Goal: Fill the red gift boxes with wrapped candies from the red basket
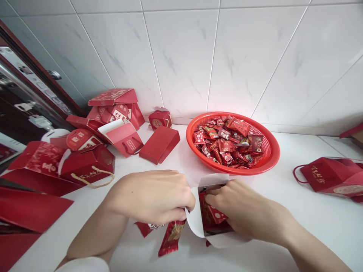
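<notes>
A small red gift box (202, 215) with white inner flaps stands open at the front middle. My left hand (155, 196) is closed around red candy packets (171, 238), which stick out below its fingers. Its thumb and finger are also at the box's left flap. Inside the box lie red candy packets (217, 214), one with white dots. My right hand (241, 206) reaches into the box from the right, its fingers bent and closed at these packets. The fingertips are partly hidden.
Behind the box, a red oval plastic basket (272, 155) holds many wrapped candies. Several red gift boxes (87, 166) crowd the left side, beside a flat red box (160, 144). Another red box (326, 175) with a cord handle lies at right. A tiled wall (181, 56) closes the back.
</notes>
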A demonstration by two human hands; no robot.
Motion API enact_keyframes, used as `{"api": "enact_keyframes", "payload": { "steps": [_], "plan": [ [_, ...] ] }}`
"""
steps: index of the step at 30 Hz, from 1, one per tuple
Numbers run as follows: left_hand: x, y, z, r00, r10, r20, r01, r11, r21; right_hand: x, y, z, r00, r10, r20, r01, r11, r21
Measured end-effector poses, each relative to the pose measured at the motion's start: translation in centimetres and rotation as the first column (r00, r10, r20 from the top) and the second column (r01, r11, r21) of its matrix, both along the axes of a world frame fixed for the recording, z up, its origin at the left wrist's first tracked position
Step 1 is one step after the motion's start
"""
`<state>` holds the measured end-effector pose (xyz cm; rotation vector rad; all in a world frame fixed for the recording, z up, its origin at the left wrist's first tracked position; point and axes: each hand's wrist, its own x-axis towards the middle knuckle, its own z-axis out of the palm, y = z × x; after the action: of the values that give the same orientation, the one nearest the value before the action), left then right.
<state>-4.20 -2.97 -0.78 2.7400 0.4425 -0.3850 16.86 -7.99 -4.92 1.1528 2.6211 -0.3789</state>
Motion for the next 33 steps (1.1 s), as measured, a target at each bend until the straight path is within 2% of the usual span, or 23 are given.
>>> {"api": "enact_keyframes", "payload": {
  "steps": [2,4,6,8,9,10,12,14,16,18,19,20,22,25,27,29,33],
  "plan": [
    [0.1,-0.1,0.0,1.000,0.007,-0.011,-0.007,1.000,-0.010,-0.8,-0.1,-0.5,0.988,0.048,0.149,-0.046,0.999,-0.013],
    [0.2,-0.2,0.0,1.000,0.014,-0.010,-0.015,1.000,-0.007,-1.2,0.1,-0.6,0.978,0.081,0.194,-0.076,0.997,-0.031],
    [0.2,-0.2,-0.1,1.000,0.014,0.005,-0.014,1.000,0.008,-0.8,0.4,-0.2,0.996,0.059,0.064,-0.058,0.998,-0.021],
    [0.2,-0.3,-0.2,1.000,0.006,0.020,-0.006,1.000,0.014,0.3,0.7,0.6,0.983,-0.054,-0.173,0.052,0.999,-0.015],
    [0.2,-0.3,-0.2,1.000,0.002,0.026,-0.003,1.000,0.012,1.1,0.7,1.1,0.947,-0.139,-0.289,0.132,0.990,-0.042],
    [0.2,-0.3,-0.2,0.999,-0.001,0.034,0.001,1.000,0.005,1.8,0.8,1.6,0.882,-0.228,-0.413,0.209,0.974,-0.092],
    [0.2,-0.3,-0.2,0.998,-0.001,0.056,0.001,1.000,-0.006,3.1,0.8,2.3,0.672,-0.355,-0.650,0.268,0.935,-0.234],
    [0.2,-0.2,-0.1,0.996,-0.003,0.087,0.004,1.000,-0.012,3.9,0.9,2.5,0.421,-0.441,-0.793,0.202,0.897,-0.392],
    [0.3,-0.2,-0.1,0.995,-0.010,0.102,0.012,1.000,-0.017,4.2,1.1,2.4,0.217,-0.536,-0.816,0.081,0.843,-0.532],
    [0.3,-0.1,0.0,0.995,-0.017,0.103,0.020,0.999,-0.027,4.1,1.4,2.2,0.113,-0.625,-0.773,-0.033,0.775,-0.631],
    [0.3,-0.1,0.0,0.995,-0.017,0.100,0.020,0.999,-0.032,4.0,1.5,2.1,0.103,-0.647,-0.756,-0.075,0.753,-0.654],
    [0.4,0.0,0.0,0.995,-0.018,0.095,0.021,0.999,-0.040,3.9,1.6,2.1,0.119,-0.653,-0.748,-0.095,0.743,-0.663],
    [0.4,0.1,0.1,0.997,-0.028,0.074,0.033,0.998,-0.060,3.7,1.3,2.2,0.185,-0.612,-0.769,-0.060,0.774,-0.630],
    [0.5,0.1,0.2,0.998,-0.033,0.055,0.036,0.997,-0.064,3.2,0.4,2.5,0.365,-0.477,-0.800,0.109,0.875,-0.472],
    [0.4,0.0,0.1,0.998,-0.021,0.066,0.024,0.999,-0.045,2.8,-0.2,2.6,0.494,-0.398,-0.773,0.205,0.917,-0.341],
    [0.4,0.0,0.0,0.998,-0.014,0.065,0.016,0.999,-0.029,2.4,-0.7,2.5,0.590,-0.366,-0.719,0.235,0.931,-0.281],
    [0.4,0.0,-0.2,0.999,-0.017,0.050,0.018,1.000,-0.024,1.9,-0.8,2.1,0.687,-0.401,-0.606,0.216,0.909,-0.357]
  ]
}}
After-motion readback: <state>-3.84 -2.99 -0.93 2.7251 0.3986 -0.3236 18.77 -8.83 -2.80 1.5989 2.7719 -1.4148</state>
